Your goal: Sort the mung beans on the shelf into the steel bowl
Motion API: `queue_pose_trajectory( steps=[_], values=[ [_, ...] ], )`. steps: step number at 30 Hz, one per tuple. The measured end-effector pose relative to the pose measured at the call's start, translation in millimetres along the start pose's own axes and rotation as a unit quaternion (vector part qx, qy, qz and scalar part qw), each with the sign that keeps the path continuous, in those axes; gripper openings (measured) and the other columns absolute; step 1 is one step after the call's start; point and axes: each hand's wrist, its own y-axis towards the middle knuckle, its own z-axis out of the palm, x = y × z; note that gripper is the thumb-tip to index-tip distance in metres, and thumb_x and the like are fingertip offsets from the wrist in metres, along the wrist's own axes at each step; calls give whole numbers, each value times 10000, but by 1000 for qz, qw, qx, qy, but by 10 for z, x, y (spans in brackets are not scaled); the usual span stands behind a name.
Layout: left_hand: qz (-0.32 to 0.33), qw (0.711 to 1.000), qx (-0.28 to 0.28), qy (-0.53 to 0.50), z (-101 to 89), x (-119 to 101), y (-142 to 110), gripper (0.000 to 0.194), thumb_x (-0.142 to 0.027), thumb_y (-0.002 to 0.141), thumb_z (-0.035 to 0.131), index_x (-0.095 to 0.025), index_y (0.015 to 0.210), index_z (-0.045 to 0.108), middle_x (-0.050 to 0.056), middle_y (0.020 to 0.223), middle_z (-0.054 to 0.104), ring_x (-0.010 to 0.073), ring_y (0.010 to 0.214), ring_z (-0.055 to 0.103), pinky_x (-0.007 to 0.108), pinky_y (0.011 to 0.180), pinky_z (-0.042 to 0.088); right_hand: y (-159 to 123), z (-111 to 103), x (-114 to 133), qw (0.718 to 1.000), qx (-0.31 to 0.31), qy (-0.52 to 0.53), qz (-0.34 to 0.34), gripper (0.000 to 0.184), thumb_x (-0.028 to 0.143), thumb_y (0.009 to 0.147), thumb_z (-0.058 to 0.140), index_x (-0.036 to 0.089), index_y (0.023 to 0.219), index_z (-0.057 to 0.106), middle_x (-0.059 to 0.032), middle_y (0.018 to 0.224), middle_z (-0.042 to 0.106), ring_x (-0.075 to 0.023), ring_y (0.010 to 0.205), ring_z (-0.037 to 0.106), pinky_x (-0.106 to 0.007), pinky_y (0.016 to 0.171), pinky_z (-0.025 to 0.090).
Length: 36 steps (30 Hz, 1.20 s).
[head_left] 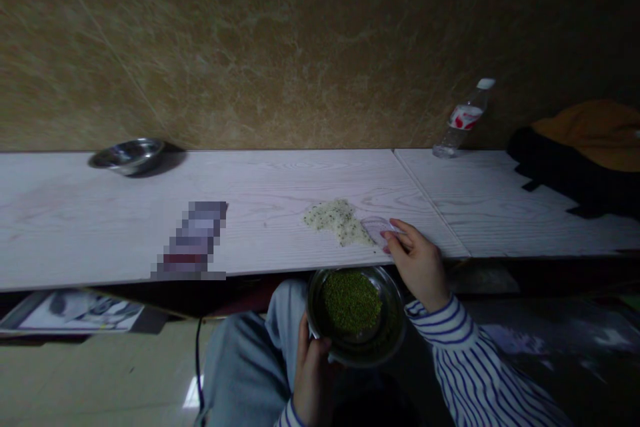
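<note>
My left hand (315, 368) grips the near left rim of a metal bowl (393, 337), held below the table's front edge and above my lap. Small green beans (351, 301), which look like mung beans, lie in it. Between the thumb and fingers of my right hand (423, 265) is a thin, clear plastic piece (376, 229), rounded like a lid; its exact kind is unclear. Its left edge meets a spread pile of white rice-like grains (334, 219) mixed with dark specks, on the white wood-grain table (270, 180).
Against the wall on the left stands another metal bowl (129, 157). A blurred-out flat object (195, 240) lies nearer the front edge. To the right are a clear bottle (465, 117) with a white cap and a dark and orange cloth item (590, 140). Papers (85, 310) sit under the table.
</note>
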Motion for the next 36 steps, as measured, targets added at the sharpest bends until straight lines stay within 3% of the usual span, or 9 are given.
queue_pose_trajectory(
  steps=[8,12,16,21,27,36],
  values=[
    [0,1000,6,9,9,6,5,657,-246,664,591,-355,1297,447,42,1242,561,291,1099,540,335,710,507,28,-73,4,1000,-8,-22,-3,356,377,844,544,162,1119,611,-99,862,734,-220,718,700,-361,686,568],
    [7,1000,-6,11,14,4,-7,650,-258,662,598,-346,1292,465,47,1251,566,303,1093,544,347,696,517,50,-234,-121,1000,-6,5,-2,362,399,832,563,154,1089,633,-116,937,724,-236,816,698,-389,759,568],
    [5,1000,0,5,12,10,-2,658,-233,663,608,-353,1293,459,55,1261,555,309,1078,543,353,670,526,31,-449,-201,1000,0,11,16,343,418,793,608,154,1002,674,-107,881,731,-237,779,702,-370,734,582],
    [7,1000,-2,23,14,32,9,686,-244,675,582,-368,1329,416,50,1238,559,296,1055,542,310,596,511,1,-638,-207,999,53,-6,0,263,391,768,638,195,930,706,-71,871,739,-222,780,702,-337,738,585],
    [18,999,-12,25,47,47,-7,706,-238,666,557,-304,1349,390,72,1201,559,241,963,552,294,643,494,64,-676,-209,995,96,-24,-25,239,391,774,621,204,884,719,-61,885,740,-221,844,691,-321,778,569],
    [1,1000,-5,27,3,53,36,704,-256,673,581,-327,1348,395,70,1248,533,275,1049,521,344,727,489,178,-630,-245,994,105,-20,-22,235,376,774,622,201,900,714,-64,895,735,-222,861,678,-335,792,555]
  ],
)
